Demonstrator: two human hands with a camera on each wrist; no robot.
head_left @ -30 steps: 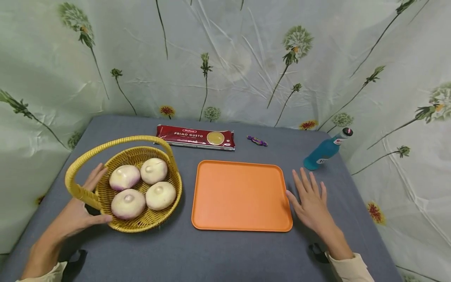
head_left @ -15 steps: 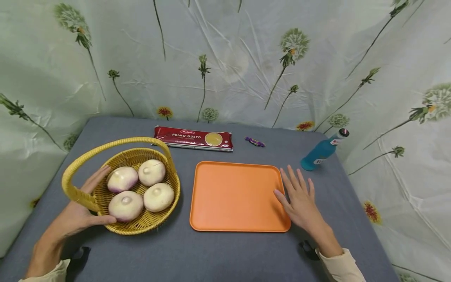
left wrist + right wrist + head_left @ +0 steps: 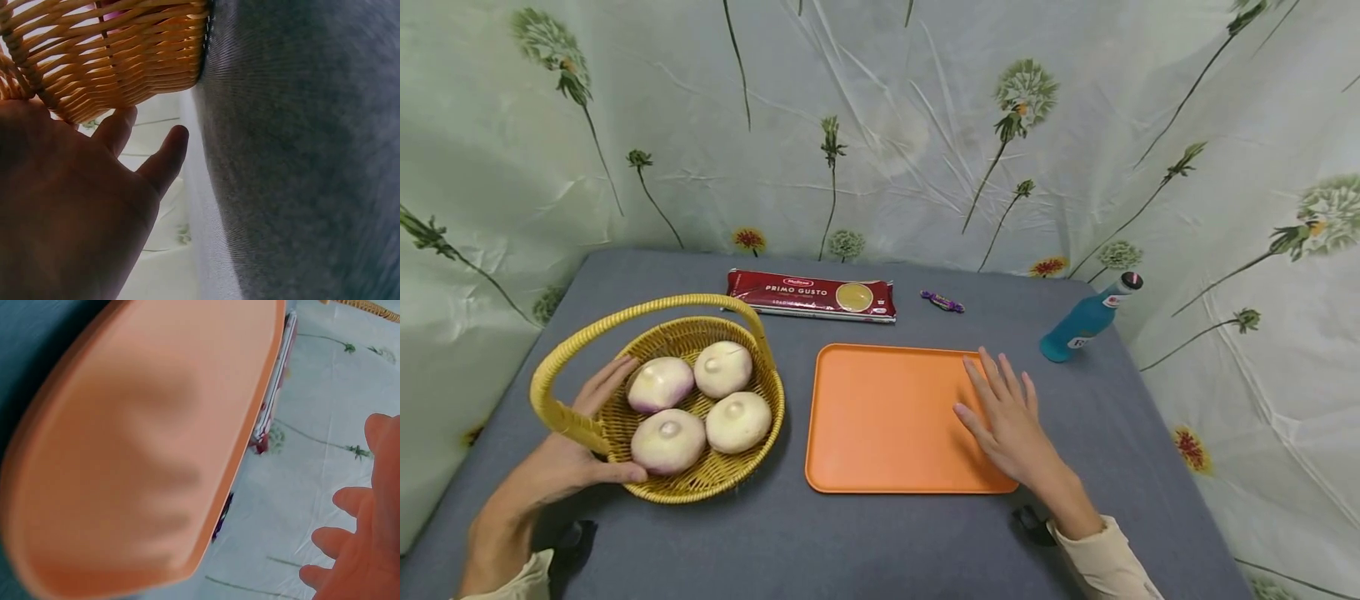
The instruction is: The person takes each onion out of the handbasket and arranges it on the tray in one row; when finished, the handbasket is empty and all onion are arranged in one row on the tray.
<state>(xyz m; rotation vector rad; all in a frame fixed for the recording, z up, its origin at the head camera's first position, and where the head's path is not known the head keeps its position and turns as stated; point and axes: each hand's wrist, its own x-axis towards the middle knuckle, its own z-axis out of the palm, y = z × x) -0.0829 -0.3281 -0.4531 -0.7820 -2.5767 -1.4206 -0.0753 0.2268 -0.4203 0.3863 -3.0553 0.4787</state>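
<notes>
On the left, a yellow wicker basket (image 3: 692, 496) with an arched handle holds several pale round turnips (image 3: 668, 440) tinged with purple. My left hand (image 3: 568, 462) is spread against the basket's left side, thumb by the near rim and fingers along the outer wall. In the left wrist view, two extended fingers (image 3: 165, 159) show beside the wicker (image 3: 125, 69), while the basket covers the others. My right hand (image 3: 1011, 433) hovers over the right part of an orange tray (image 3: 887, 417), fingers spread and holding nothing. The hand's shadow falls on the tray in the right wrist view.
Behind the tray lie a red spaghetti packet (image 3: 811, 296) and a small purple wrapped candy (image 3: 942, 302). A blue bottle (image 3: 1082, 329) stands at the back right. A floral curtain (image 3: 895, 125) hangs behind the grey-covered table (image 3: 775, 550).
My right hand has moved left from beside the tray's right edge to over it. The left hand has closed in slightly on the basket's side. The view has shifted a little.
</notes>
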